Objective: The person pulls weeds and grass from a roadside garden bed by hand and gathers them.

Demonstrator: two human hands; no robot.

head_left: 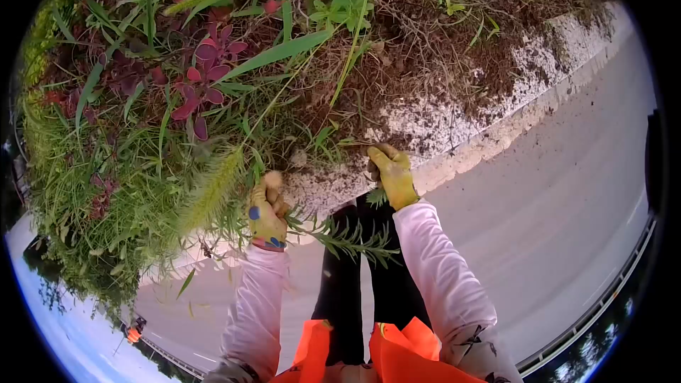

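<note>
Both hands wear yellow gloves. My left hand (267,211), its glove marked with blue spots, is closed round green plant stems (347,241) that stick out to the right below it. My right hand (392,174) is closed at the edge of the soil, above the curb (454,159); its fingers are pinched together, and what they hold is too small to make out. Between the hands lies the dirt-covered curb top. Green weeds (142,170) stand beside and behind my left hand, and a fuzzy seed head (213,195) hangs close to it.
Dark red leafy plants (206,78) grow at the upper left. Dry roots and soil (418,50) cover the bed's upper middle. A grey road (539,184) runs along the curb, with a guardrail (603,312) beyond. A distant person in orange (133,333) is at the lower left.
</note>
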